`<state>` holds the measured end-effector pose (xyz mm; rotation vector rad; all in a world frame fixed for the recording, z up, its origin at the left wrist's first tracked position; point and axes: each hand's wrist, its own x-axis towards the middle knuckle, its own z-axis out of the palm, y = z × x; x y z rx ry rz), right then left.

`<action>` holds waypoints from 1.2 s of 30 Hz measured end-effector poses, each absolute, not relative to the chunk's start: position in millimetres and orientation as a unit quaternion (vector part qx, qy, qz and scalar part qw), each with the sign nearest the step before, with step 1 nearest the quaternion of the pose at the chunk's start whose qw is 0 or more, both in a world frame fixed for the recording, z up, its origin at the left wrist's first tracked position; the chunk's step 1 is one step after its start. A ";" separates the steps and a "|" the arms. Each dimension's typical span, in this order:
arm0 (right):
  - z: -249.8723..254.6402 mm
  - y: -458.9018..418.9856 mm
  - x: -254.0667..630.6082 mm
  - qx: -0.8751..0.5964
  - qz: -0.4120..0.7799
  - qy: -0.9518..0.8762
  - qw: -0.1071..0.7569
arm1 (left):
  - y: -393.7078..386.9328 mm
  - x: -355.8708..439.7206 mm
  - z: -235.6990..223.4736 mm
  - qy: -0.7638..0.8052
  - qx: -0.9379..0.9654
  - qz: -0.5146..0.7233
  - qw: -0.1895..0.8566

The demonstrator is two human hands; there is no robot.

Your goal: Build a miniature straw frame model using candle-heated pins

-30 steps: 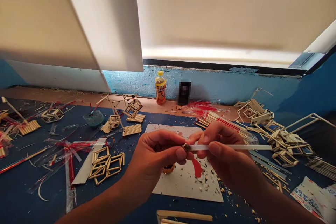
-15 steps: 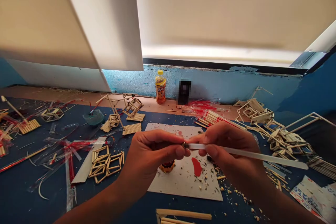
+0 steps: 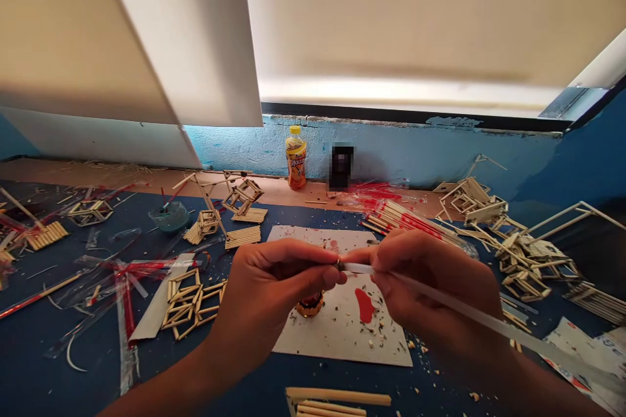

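Observation:
Above the pale board [image 3: 303, 345], my left hand [image 3: 274, 287] pinches a small dark piece [image 3: 338, 264] between thumb and fingertips; its kind is too small to make out. My right hand [image 3: 430, 287] is closed around a long translucent white stick [image 3: 464, 316] that looks like a hot-glue stick. The stick's tip meets the dark piece, and its far end slants down to the right. Under my left fingers stands a small red and gold object [image 3: 310, 306], partly hidden. A red patch [image 3: 364, 305] lies on the board among scattered crumbs.
Several stick frames [image 3: 195, 303] lie on the blue table, with more at the right [image 3: 523, 264]. Red-tipped sticks [image 3: 411, 220] lie behind my right hand. A yellow-capped bottle [image 3: 296, 159] stands by the wall. A small bowl [image 3: 169, 216] and plastic strips [image 3: 126, 313] are left.
My right hand has turned, swinging the stick's far end down and toward me. Its fingers have moved closer to my left hand. The view has shifted slightly.

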<state>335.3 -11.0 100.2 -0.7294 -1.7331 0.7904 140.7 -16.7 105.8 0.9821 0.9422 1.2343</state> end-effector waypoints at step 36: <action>87.2 -10.5 324.8 -0.258 0.361 -0.756 0.480 | -30.9 119.3 88.7 0.387 0.476 0.531 0.584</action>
